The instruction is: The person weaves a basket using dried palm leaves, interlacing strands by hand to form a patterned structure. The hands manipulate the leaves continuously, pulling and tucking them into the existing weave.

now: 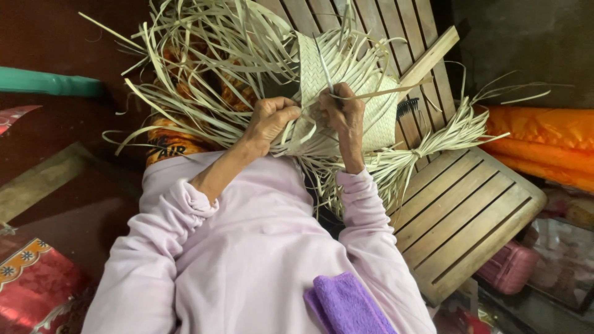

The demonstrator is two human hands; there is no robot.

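A half-woven palm-leaf mat (346, 93) lies on a slatted wooden table (470, 210), loose strips fanning out around it. The left hand (270, 120) is curled shut, pinching strips at the mat's edge. The right hand (342, 113) grips one upright strip (324, 65), fingers closed.

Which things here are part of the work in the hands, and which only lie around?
In use: woven mat piece, loose pale strips, left hand, right hand.
Lying about: wooden slatted seat, orange cloth, purple cloth, pink case.
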